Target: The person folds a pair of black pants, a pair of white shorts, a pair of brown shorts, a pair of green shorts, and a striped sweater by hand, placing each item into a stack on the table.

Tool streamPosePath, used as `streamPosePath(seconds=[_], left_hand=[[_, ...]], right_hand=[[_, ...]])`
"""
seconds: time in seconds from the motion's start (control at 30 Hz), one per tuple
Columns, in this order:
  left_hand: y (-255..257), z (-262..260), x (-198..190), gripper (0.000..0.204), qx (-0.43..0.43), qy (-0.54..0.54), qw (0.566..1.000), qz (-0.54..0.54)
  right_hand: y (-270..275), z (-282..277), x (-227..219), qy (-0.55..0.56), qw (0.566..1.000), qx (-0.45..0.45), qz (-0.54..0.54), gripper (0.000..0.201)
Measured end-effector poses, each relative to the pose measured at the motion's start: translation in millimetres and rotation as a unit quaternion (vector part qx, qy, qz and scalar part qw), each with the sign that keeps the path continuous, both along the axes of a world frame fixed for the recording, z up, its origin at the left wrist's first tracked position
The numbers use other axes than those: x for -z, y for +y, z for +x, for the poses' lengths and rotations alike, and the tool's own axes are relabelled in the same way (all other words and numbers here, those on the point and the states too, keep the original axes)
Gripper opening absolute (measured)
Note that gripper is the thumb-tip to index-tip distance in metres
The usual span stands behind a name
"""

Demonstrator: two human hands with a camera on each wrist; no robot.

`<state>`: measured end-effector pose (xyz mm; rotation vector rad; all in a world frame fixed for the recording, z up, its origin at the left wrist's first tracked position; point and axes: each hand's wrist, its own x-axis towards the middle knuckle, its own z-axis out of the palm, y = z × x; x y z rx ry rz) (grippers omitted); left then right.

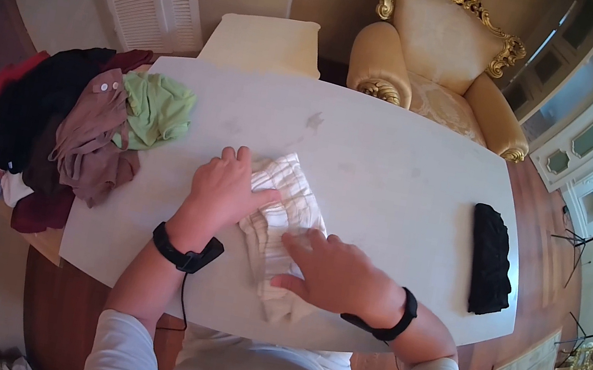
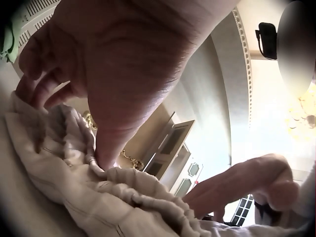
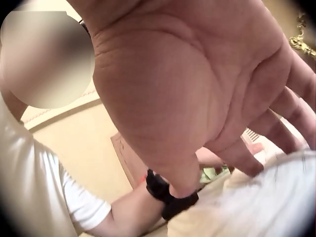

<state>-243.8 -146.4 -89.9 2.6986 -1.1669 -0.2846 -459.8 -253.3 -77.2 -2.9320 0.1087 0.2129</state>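
Observation:
A cream garment with thin stripes lies folded in a long strip near the front middle of the table. In the left wrist view the garment shows a gathered, ruffled edge. My left hand rests on its far left side, thumb and fingers spread apart, fingertips on the cloth. Over the nearer right part is my right hand, palm down with its fingers extended. The right wrist view shows that palm uncurled, its fingertips right at the fabric.
A heap of clothes, with a green piece and a brown piece, lies at the table's left end. Toward the right edge is a folded black garment. Behind the white table stand a gold armchair and a cream-covered seat.

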Motion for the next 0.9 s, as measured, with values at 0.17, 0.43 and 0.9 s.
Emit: streamPosePath(seconds=[0.17, 0.43, 0.9], left_hand=[[-2, 16, 34, 0.066, 0.099, 0.040, 0.985, -0.133], [-5, 12, 48, 0.052, 0.171, 0.166, 0.907, -0.346], [3, 16, 40, 0.045, 0.105, 0.005, 0.963, -0.249]], right_hand=[[-32, 38, -5, -0.085, 0.993, -0.032, 0.072, 0.034], [-70, 62, 30, -0.198, 0.978, 0.018, 0.055, 0.063], [-123, 23, -1, 0.012, 0.976, 0.205, 0.078, 0.052]])
